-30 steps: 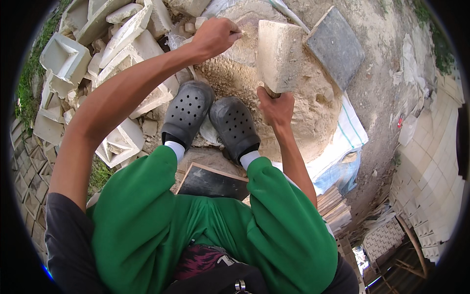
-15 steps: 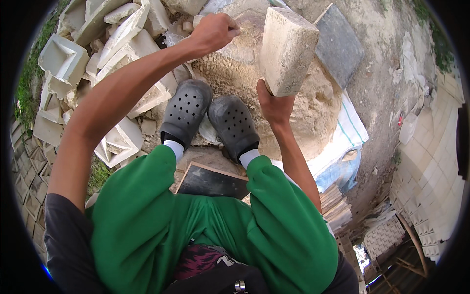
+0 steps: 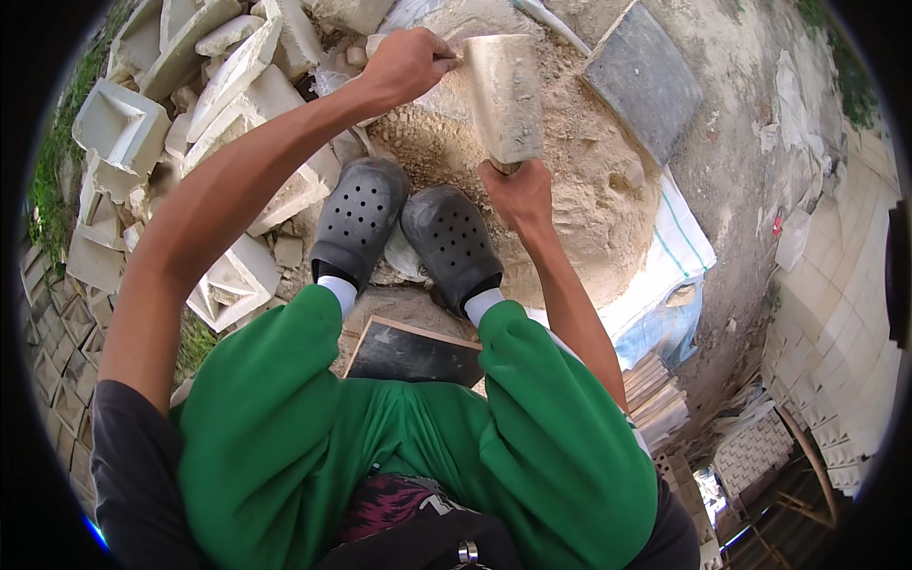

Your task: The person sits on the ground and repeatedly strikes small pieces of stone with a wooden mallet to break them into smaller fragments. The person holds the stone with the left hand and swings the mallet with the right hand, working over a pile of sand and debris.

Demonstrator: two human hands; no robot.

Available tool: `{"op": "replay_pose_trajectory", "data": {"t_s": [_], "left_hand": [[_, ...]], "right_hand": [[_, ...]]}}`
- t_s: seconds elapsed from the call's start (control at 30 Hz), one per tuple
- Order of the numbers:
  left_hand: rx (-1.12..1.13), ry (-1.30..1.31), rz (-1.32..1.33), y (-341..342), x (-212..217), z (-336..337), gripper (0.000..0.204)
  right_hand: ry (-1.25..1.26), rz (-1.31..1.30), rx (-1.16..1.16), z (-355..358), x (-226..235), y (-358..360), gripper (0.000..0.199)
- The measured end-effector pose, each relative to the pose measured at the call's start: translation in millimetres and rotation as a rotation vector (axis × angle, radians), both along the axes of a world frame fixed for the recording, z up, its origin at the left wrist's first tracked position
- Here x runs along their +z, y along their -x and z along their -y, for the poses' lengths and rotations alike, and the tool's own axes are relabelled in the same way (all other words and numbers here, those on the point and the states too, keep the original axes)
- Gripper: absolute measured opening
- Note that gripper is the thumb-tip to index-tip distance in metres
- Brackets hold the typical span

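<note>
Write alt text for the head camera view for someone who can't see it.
A seated person's two hands, left and right, hold a pale stone block upright over a sand pile. Grey clogs and green trousers show below, with broken pale blocks heaped at left.

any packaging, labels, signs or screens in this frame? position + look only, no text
No signs or screens visible.
White woven sack: flat on the ground, right of the sand heap under its edge; white with thin green stripes.
Blue-grey bag: just below the white sack, crumpled.
Small red scrap: on bare ground farther right; too small to tell what it is.
Both hands hold a pale block, unlabelled: left hand, right hand.
</note>
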State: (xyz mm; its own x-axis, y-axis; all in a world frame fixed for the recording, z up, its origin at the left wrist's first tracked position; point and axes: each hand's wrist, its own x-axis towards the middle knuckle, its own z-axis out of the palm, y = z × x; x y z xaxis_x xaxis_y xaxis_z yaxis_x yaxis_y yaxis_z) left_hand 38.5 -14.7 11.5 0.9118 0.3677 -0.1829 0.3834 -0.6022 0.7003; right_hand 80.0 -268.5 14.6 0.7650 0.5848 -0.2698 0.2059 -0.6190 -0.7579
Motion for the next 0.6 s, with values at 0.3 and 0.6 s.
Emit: {"op": "replay_pose_trajectory", "data": {"t_s": [0.3,0.6], "left_hand": [[0.016,0.016,-0.004,3,3,1,0.030],[0.005,0.003,0.027,7,-1,1,0.031]], "right_hand": [[-0.054,-0.052,-0.022,-12,35,-1,0.041],[0.145,-0.099,-0.056,-10,44,-2,0.038]]}}
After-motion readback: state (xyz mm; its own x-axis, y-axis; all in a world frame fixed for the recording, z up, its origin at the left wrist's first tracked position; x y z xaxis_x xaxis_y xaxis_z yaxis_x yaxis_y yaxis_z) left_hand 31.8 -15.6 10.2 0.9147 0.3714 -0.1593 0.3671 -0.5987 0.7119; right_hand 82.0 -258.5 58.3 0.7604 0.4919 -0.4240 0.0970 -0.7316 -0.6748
